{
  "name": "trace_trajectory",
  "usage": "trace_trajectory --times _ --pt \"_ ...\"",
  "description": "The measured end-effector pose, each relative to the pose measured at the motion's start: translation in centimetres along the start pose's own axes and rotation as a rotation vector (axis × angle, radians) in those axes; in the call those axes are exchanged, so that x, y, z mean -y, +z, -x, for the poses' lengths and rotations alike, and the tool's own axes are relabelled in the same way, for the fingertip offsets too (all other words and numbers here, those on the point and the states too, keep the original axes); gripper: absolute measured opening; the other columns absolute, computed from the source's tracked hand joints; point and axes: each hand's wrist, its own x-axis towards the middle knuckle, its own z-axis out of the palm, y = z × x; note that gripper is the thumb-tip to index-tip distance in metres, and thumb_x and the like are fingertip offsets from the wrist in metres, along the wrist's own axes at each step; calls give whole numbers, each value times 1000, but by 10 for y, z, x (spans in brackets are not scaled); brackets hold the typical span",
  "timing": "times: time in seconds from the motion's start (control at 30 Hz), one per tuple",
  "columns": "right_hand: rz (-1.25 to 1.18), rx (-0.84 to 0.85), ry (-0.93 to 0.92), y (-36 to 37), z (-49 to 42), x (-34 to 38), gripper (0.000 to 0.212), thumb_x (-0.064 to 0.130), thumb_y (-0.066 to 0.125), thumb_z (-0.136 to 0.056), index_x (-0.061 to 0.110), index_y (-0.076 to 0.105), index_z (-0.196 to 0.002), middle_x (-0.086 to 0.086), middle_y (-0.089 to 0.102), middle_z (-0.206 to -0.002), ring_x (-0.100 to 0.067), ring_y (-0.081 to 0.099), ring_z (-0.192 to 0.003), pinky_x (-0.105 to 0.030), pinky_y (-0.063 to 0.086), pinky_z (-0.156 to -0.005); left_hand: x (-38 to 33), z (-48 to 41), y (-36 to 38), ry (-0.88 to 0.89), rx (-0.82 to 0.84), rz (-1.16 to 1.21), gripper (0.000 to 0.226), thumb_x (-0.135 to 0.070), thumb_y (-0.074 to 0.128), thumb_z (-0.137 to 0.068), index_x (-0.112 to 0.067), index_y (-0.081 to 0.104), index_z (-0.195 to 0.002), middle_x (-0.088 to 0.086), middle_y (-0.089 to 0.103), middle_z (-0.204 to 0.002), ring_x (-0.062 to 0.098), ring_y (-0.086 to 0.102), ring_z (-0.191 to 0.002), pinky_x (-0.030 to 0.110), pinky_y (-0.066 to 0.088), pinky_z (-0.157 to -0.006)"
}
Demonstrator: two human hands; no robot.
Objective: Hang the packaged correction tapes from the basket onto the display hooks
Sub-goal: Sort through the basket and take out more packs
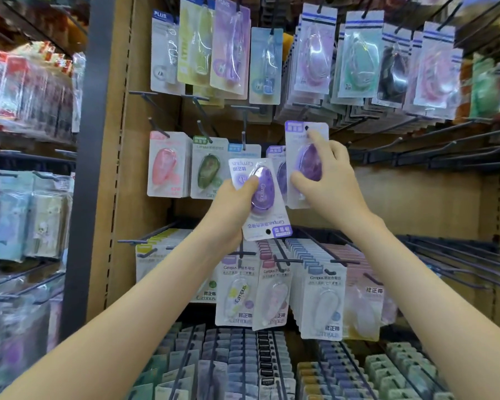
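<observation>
Purple upright pack (309,164): correction tape under a clear blister on a white card, held upright before the middle hook row, hang hole at the top; not possible to tell if a hook already passes through the hole.
Right hand (329,183): grasping the upright pack, thumb at the lower left of the blister, fingers (315,138) stretched up the card, forefinger tip just beside the hang hole.
Purple inverted pack (263,197): same kind, turned upside down and a little tilted, hang hole at the bottom, just beside the upright pack.
Left hand (228,206): grasping the inverted pack from below, thumb pressed on the blister, other fingers hidden behind the card.
Hanging row behind: pink pack (165,166), green pack (207,168), blue-topped card (243,148) and another purple pack (277,168), against the wood-coloured panel (416,197).
Lower row: white packs (237,295) hanging close together.
</observation>
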Motion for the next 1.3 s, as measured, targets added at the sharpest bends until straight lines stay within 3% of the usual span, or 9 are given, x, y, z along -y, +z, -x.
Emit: trace_trajectory --times 0.1,0.2,0.33,0.6,0.73,0.93,1.03,1.17,1.3 --pt "105 24 -10 2 -6 2 68 30 61 -88 30 30 -149 3 41 -140 -22 47 -119 -28 36 -84 -7 4 -5 9 -28 -49 18 -25 48 -103 -19 57 -117 5 71 -100 17 72 -79 31 59 -56" --pt "165 13 19 3 -6 3 69 33 60 -88 31 28 -150 2 35 -150 -27 46 -125 -32 38 -85 -12 5 -10 18 -50 -76 10 -25 48 -102 -23 57 -105 3 71 -98 17 71 -80 29 58 -54" --pt "188 42 59 1 -9 11 70 34 59 -88 28 27 -150 -2 37 -148 -28 45 -126 -36 40 -90 -15 5 -14 28 -79 -90 24 -26 49 -102 -17 54 -123 8 70 -109 23 71 -91 35 61 -64" --pt "248 116 50 -11 -11 15 70 37 59 -88 29 27 -149 0 41 -143 -25 47 -122 -38 43 -88 -13 0 -20 27 -85 -98 23 -30 52 -100 -20 53 -121 4 70 -107 19 72 -85 32 60 -58" --pt "340 72 32 -3 -6 18 68 39 57 -90 29 25 -149 -4 36 -143 -30 50 -116 -34 39 -79 -11 -5 -19 46 -106 -101 28 -31 53 -100 -20 52 -125 4 70 -106 18 72 -83 31 60 -58" --pt "319 2 129 6 -9 26 63 40 55 -91 25 28 -145 -9 37 -133 -32 50 -111 -38 44 -81 -6 -13 -10 54 -133 -68 30 -30 52 -100 -18 51 -128 6 68 -110 21 71 -91 35 61 -65" --pt "334 73 149 11 -17 18 62 40 53 -92 24 28 -146 -9 36 -134 -33 48 -114 -35 38 -80 -4 -16 -10 45 -166 -53 33 -31 53 -100 -19 50 -130 7 67 -113 23 70 -93 41 61 -72" --pt "280 188 174 30 -35 -5 72 40 58 -91 25 21 -151 -10 32 -142 -35 47 -120 -43 48 -92 -4 -18 -16 38 -172 -38 32 -30 53 -100 -19 52 -130 7 68 -113 23 71 -91 40 61 -67" --pt "313 205 196 54 -55 -25 76 35 65 -90 25 20 -150 -11 31 -142 -35 48 -121 -41 46 -90 -6 -16 -30 40 -154 -48 29 -31 55 -98 -20 54 -125 5 69 -111 23 71 -94 42 61 -71"
